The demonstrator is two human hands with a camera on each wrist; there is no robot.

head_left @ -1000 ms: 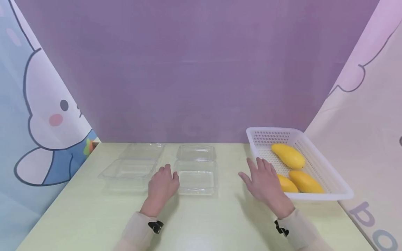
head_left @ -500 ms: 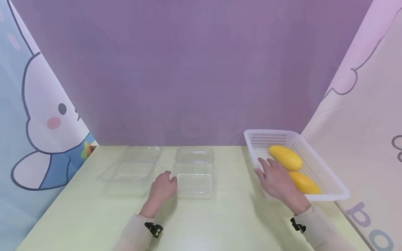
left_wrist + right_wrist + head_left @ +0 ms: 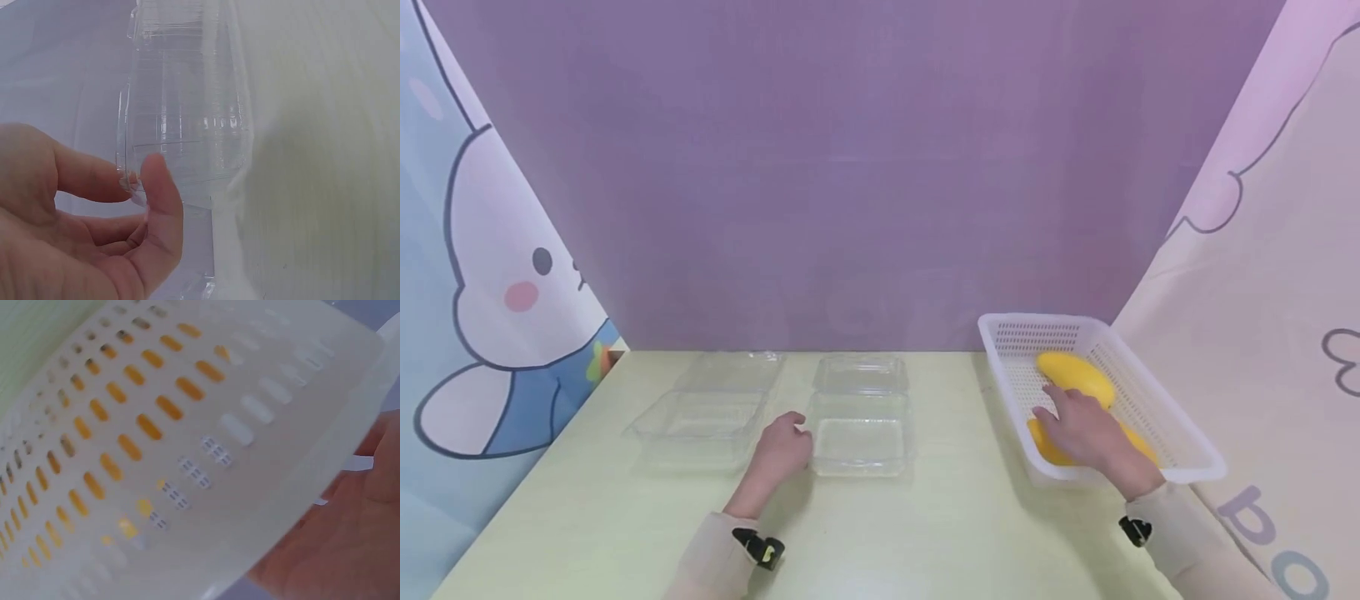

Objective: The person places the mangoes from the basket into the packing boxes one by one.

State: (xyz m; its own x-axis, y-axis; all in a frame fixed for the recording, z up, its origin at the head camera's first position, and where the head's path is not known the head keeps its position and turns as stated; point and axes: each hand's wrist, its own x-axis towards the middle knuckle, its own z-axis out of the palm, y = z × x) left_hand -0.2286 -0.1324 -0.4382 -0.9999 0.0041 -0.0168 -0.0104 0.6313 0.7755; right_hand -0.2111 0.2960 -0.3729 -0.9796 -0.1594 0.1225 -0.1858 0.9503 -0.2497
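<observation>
Three yellow mangoes (image 3: 1077,377), apparently, inside the white basket (image 3: 1157,408): one just beyond the fingers of the right hand (image 3: 1086,429), others partly hidden beneath. Probably fairly heavy, smooth, easily bruised; best held gently round the thick middle. Wide, loose spread of those fingers; contact with fruit impossible to tell. Fingers of the left hand (image 3: 781,450) curled narrow at the edge of a clear container (image 3: 860,446), pinch or mere touch unclear; second clear container (image 3: 696,425) left of them.

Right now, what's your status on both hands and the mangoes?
Right hand over mangoes in white basket, no grip visible. Left hand beside clear clamshell, contact unclear. No obstruction seen.
</observation>
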